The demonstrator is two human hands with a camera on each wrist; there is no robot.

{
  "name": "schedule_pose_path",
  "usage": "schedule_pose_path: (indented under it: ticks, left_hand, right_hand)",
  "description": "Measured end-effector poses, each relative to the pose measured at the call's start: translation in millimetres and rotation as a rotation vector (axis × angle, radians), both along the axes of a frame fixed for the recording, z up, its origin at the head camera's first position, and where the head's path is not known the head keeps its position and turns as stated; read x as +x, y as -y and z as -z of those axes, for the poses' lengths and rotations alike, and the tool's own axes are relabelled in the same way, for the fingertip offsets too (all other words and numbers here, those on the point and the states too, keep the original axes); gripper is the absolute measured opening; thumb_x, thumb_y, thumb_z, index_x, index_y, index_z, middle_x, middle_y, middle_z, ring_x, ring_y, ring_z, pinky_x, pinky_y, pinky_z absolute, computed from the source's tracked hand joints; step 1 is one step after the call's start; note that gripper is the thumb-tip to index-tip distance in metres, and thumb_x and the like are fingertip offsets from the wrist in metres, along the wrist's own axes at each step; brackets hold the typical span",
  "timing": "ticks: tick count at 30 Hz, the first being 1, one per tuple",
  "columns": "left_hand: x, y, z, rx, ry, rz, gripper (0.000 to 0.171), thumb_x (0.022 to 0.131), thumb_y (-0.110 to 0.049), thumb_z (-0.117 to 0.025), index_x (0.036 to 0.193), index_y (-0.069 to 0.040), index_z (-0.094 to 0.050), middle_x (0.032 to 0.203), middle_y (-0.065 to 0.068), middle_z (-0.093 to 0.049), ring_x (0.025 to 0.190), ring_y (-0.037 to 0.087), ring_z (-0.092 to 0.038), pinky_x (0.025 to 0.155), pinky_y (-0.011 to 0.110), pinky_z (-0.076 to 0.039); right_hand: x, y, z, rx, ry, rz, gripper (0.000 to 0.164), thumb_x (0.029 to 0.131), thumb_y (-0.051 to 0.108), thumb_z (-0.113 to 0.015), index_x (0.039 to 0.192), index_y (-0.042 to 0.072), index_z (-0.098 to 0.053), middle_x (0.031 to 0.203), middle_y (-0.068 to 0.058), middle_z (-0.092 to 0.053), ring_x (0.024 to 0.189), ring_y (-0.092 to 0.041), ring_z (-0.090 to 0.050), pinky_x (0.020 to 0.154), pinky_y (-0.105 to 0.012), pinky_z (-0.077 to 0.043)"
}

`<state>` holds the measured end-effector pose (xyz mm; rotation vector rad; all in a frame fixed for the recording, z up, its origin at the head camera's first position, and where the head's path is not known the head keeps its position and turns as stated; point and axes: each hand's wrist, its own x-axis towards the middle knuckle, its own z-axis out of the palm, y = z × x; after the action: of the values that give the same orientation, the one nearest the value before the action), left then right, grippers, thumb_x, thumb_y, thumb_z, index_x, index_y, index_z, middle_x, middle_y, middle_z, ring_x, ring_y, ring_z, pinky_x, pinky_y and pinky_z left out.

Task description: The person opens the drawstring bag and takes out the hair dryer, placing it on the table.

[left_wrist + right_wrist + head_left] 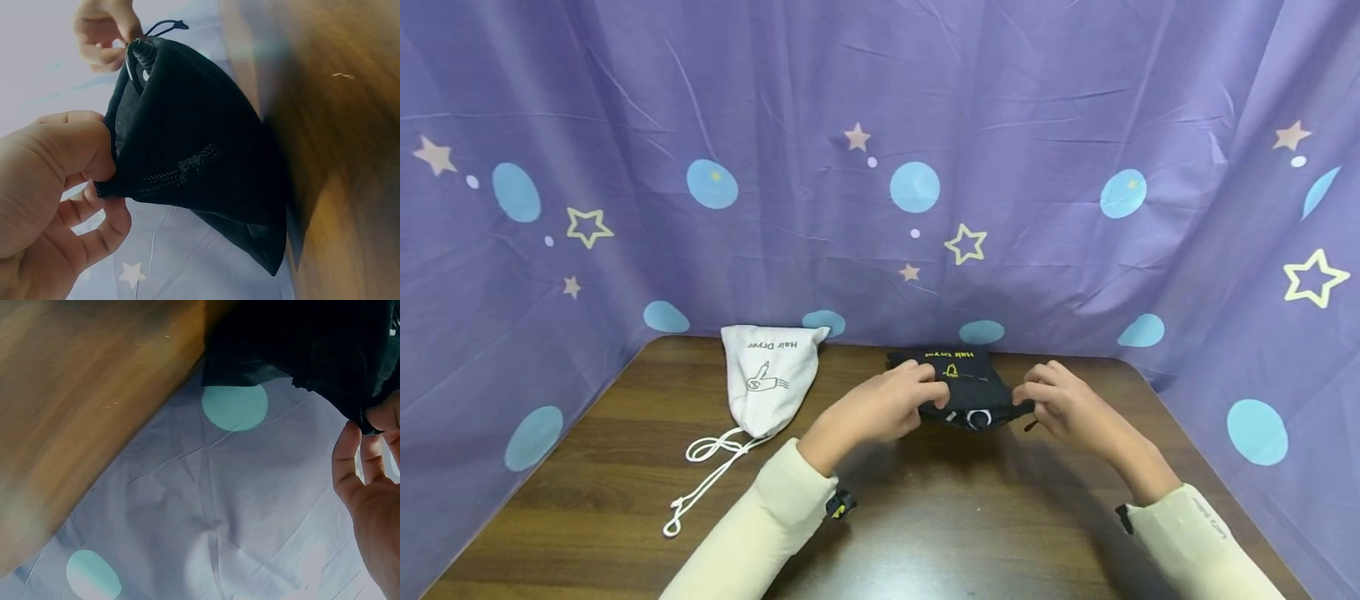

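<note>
Our left hand (887,404) + right hand (1069,410): fingers pinch mouth edges of black fabric drawstring bag (976,387) | bag on brown wooden tabletop (962,517), right of white cloth drawstring pouch (796,375)

Head cam: above & well back from black bag (970,387), facing fwd/down. L wrist cam: close by bag's left, view turned sideways, looking past it to R hand (109,31). R wrist cam: close by bag's right, tilted, bag part-cropped. All 3 share bag, table (587,450), curtain (820,125) behind; head + L also share L hand (62,181).
</note>
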<state>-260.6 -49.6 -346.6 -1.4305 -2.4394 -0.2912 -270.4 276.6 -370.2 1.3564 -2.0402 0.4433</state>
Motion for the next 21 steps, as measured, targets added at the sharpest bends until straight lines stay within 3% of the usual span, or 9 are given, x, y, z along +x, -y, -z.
schedule_pose_path:
  ticks: [7,13,16,21]
  left_hand:
    - [9.8,-6.0,6.3,-0.125,0.023,-0.036,0.037,0.081,0.004,-0.07,0.106,-0.021,-0.063,0.102,-0.005,-0.056,0.097,0.018,-0.054,0.062,0.025,-0.047]
    - [15.4,-9.5,16.2,-0.22,0.035,-0.033,0.037,0.084,0.002,-0.073,0.106,-0.025,-0.061,0.101,-0.008,-0.053,0.098,0.015,-0.052,0.059,0.02,-0.043]
    - [18.0,-12.1,22.9,-0.262,0.04,-0.034,0.035,0.086,0.001,-0.073,0.105,-0.025,-0.06,0.099,-0.008,-0.051,0.095,0.013,-0.05,0.058,0.02,-0.043]
    - [24.1,-16.9,33.8,-0.345,-0.043,-0.044,0.022,0.097,-0.009,-0.068,0.109,-0.025,-0.058,0.098,-0.006,-0.052,0.091,0.015,-0.05,0.058,0.021,-0.044]
  right_hand:
    - [4.8,-1.5,10.9,0.063,0.039,-0.002,0.044,0.069,-0.01,-0.052,0.099,0.017,-0.071,0.094,0.006,-0.059,0.085,-0.014,-0.05,0.077,-0.025,-0.039]
    - [11.5,-2.0,21.3,0.176,0.131,0.061,0.046,0.073,-0.01,-0.051,0.103,0.019,-0.07,0.094,0.009,-0.055,0.084,-0.012,-0.046,0.076,-0.022,-0.037]
    - [12.8,-0.4,25.6,0.213,0.117,0.064,0.045,0.071,-0.012,-0.053,0.101,0.019,-0.068,0.093,0.009,-0.055,0.086,-0.01,-0.046,0.075,-0.024,-0.039]
    - [13.2,3.8,31.4,0.251,0.106,0.055,0.044,0.067,-0.013,-0.055,0.094,0.02,-0.061,0.089,0.011,-0.05,0.083,-0.01,-0.043,0.071,-0.025,-0.039]
